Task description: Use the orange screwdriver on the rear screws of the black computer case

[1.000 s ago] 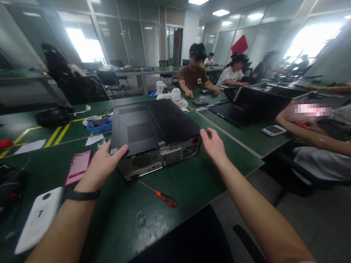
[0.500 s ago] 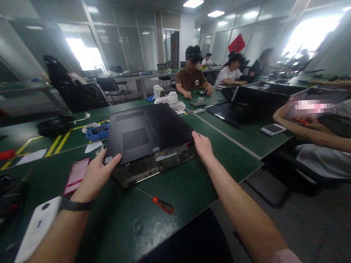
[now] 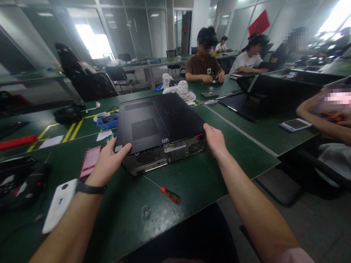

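A black desktop computer case lies flat on the green table, its rear panel with vents and ports facing me. My left hand grips the case's near left corner, thumb on the top cover. My right hand clasps the near right corner, fingers wrapped round the side. A red-handled screwdriver lies on the table just in front of the case, between my forearms.
A pink phone and a white device lie to the left, dark gear beyond them. A blue parts tray and white fan stand behind the case. Other people work at the right and far tables beside another open case.
Both hands have kept their grip on the case's near corners. My view has shifted a little; the case sits slightly further right in the picture.
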`<state>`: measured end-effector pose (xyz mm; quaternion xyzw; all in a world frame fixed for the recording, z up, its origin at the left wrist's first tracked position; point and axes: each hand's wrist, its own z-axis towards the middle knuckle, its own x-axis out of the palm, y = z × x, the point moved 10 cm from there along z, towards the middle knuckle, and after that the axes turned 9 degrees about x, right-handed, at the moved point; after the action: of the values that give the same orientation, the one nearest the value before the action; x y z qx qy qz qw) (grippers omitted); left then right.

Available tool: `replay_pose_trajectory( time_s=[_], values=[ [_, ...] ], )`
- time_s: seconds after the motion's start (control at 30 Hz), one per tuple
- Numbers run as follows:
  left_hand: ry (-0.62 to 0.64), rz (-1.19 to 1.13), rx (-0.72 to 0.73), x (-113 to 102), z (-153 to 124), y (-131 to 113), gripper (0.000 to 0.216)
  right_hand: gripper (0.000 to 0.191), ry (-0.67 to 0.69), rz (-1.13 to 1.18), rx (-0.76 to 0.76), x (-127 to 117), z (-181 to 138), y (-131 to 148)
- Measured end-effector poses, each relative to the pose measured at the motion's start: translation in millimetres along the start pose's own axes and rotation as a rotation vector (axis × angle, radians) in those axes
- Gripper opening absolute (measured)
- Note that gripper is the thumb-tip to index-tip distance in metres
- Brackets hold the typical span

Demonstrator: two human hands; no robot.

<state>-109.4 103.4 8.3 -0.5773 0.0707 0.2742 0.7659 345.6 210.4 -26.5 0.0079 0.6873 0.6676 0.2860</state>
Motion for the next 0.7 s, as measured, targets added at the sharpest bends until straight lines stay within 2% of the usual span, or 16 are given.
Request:
replay_pose_trajectory(
  time_s=[0.43, 0.7],
  values=[
    [0.013, 0.011, 0.048, 1.6, 1.0, -0.7, 0.074, 0.059, -0.013, 0.02, 0.007, -1.4, 1.0, -2.4],
    [0.014, 0.044, 0.06, 1.7, 0.4, -5.6, 0.076, 0.059, -0.012, -0.001, -0.004, -2.5, 1.7, -1.1]
  ],
)
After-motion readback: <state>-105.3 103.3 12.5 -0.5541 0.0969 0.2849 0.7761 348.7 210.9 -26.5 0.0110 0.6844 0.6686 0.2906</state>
